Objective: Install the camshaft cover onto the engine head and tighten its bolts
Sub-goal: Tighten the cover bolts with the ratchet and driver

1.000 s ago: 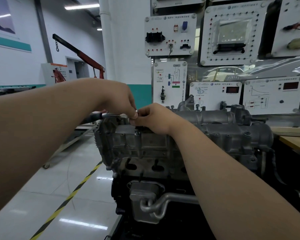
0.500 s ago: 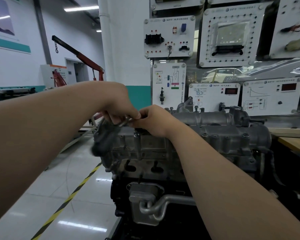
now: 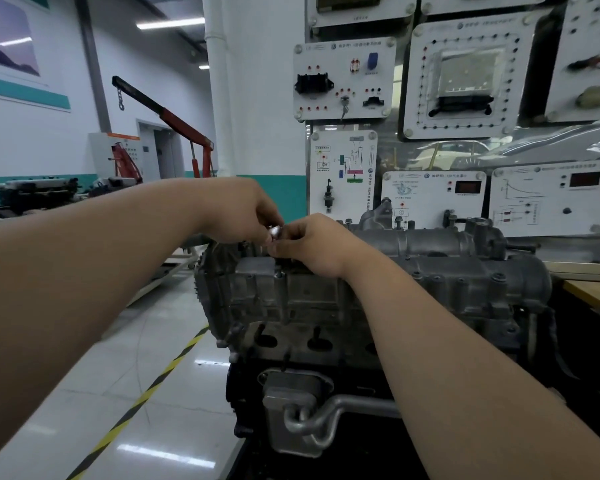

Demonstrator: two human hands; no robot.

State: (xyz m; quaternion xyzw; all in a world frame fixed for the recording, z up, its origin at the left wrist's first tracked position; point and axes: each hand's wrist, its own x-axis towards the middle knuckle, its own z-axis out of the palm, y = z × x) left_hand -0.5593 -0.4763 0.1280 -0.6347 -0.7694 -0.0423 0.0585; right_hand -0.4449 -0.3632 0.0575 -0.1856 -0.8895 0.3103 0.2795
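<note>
The grey cast camshaft cover (image 3: 430, 252) lies along the top of the engine head (image 3: 309, 303). Both hands meet over its left end. My left hand (image 3: 236, 213) grips a ratchet, of which only the shiny silver head (image 3: 274, 231) shows between the fingers; the handle is hidden. My right hand (image 3: 314, 244) comes in from the right, its fingers curled and pinching the tool's socket end just under that head. A bolt (image 3: 278, 274) stands in the cover's front edge right below the hands. Several more bolts sit along the cover's front flange (image 3: 458, 282).
A training panel wall (image 3: 430, 98) with instrument boards stands close behind the engine. A silver cooler with pipe (image 3: 302, 407) juts out low at the front. To the left are glossy floor with a yellow-black stripe (image 3: 146, 396) and a red engine crane (image 3: 174, 123). A wooden bench edge (image 3: 596, 292) is at the right.
The ratchet's black handle pointed left, then swung down and left in a blur; now it is out of sight behind my left hand. Both hands stay at the same bolt position.
</note>
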